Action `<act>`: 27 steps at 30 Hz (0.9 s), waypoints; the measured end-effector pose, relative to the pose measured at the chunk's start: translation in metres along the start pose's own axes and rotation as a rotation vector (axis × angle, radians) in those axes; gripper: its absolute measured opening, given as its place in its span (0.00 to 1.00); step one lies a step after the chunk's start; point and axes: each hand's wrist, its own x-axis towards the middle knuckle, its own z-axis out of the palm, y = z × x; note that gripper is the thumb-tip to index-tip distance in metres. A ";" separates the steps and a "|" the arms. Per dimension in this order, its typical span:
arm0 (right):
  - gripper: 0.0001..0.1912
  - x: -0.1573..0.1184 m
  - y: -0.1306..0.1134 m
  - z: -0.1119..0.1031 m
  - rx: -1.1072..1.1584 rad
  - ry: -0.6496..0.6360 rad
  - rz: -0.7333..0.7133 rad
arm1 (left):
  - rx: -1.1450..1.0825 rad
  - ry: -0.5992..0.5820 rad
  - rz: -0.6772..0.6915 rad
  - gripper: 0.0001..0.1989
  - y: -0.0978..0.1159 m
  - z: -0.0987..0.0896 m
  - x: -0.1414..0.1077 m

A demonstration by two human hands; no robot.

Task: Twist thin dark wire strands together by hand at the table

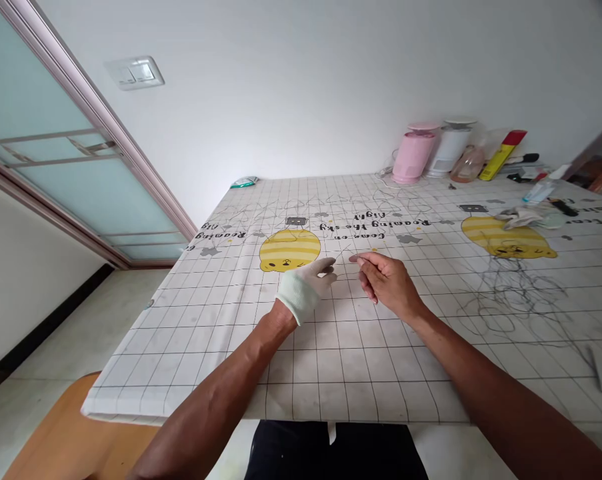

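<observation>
A person's gloved left hand (313, 281) and bare right hand (387, 281) face each other, apart, over a checked tablecloth (331, 353), a fine strand (345, 250) between their fingertips; right thumb and forefinger pinch it, while the left hand's hold cannot be made out. A loose tangle of dark strands (521, 288) lies beyond the right forearm

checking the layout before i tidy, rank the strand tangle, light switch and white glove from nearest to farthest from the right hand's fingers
1. white glove: just left, worn on the left hand
2. tangle of thin strands: to the right, on the tablecloth
3. double light switch: far left, up on the wall
</observation>
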 end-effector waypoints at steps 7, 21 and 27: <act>0.24 -0.001 -0.003 0.001 0.009 -0.006 -0.011 | 0.199 -0.010 0.172 0.19 -0.001 -0.002 0.001; 0.21 -0.007 -0.009 0.008 -0.040 0.031 -0.016 | 0.389 -0.050 0.277 0.16 -0.016 0.008 -0.001; 0.20 -0.005 -0.004 0.006 -0.059 0.056 -0.015 | 0.407 -0.011 0.289 0.17 -0.023 0.018 0.000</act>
